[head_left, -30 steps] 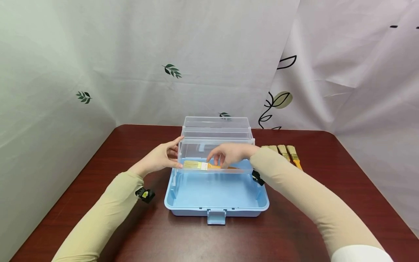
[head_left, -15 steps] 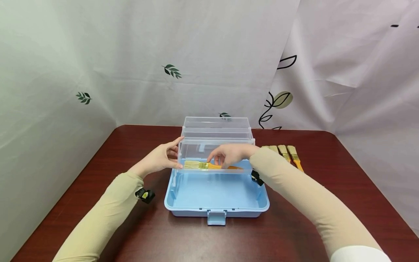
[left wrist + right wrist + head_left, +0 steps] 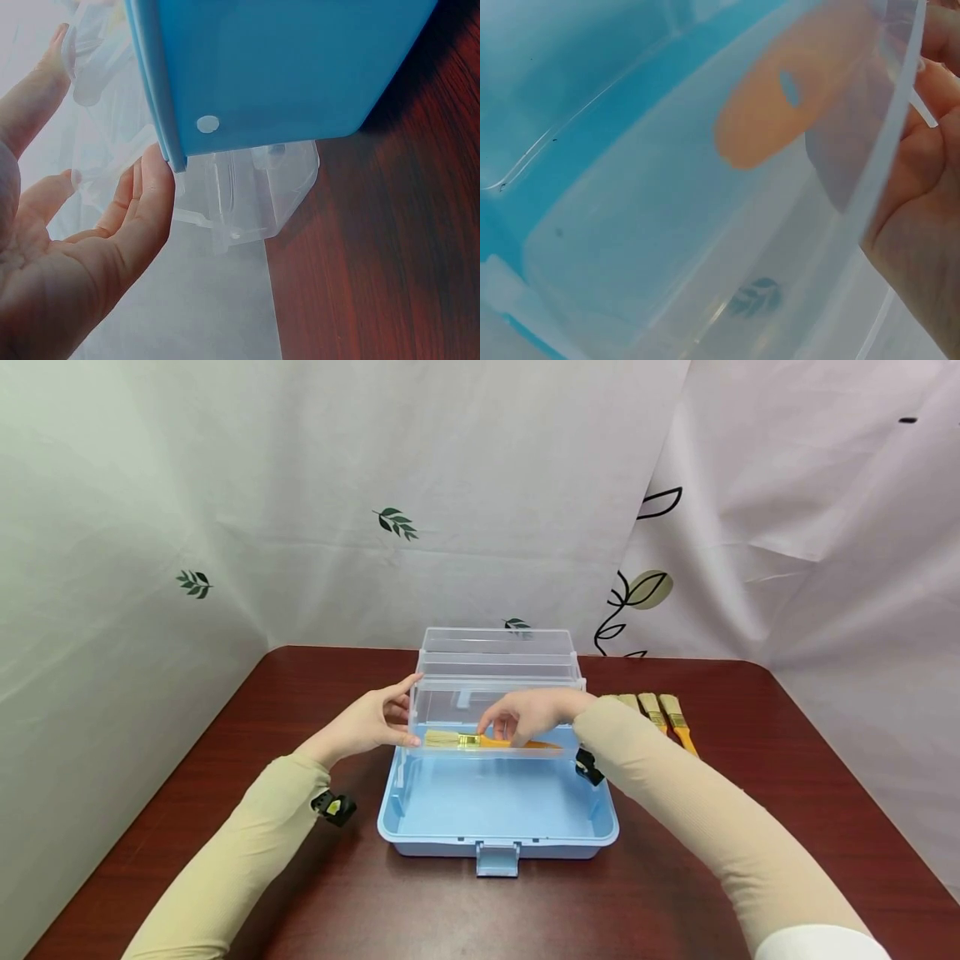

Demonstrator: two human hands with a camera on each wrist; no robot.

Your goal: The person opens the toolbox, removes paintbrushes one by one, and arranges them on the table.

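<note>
A blue toolbox [image 3: 498,847] stands unfolded on the table, with clear trays raised over its back half. In the head view my left hand [image 3: 360,718] holds the left end of the lower clear tray [image 3: 570,710], thumb low at the front corner and index finger higher up. The left wrist view has that hand [image 3: 82,247] beside the blue wall. My right hand [image 3: 536,717] reaches into this tray and pinches the orange handle of a paintbrush [image 3: 442,738], whose pale bristles point left. Through the clear plastic, the right wrist view has the handle end [image 3: 757,127] with its hole.
Several more paintbrushes [image 3: 678,722] lie on the table right of the toolbox, partly behind my right forearm. The toolbox latch [image 3: 497,860] hangs at the front. A pale printed cloth [image 3: 465,502] rises behind the dark red table [image 3: 330,893].
The paintbrush in my right hand has turned a little about its handle: its white label has gone from view and the gold ferrule shows narrower. My left hand stays on the tray.
</note>
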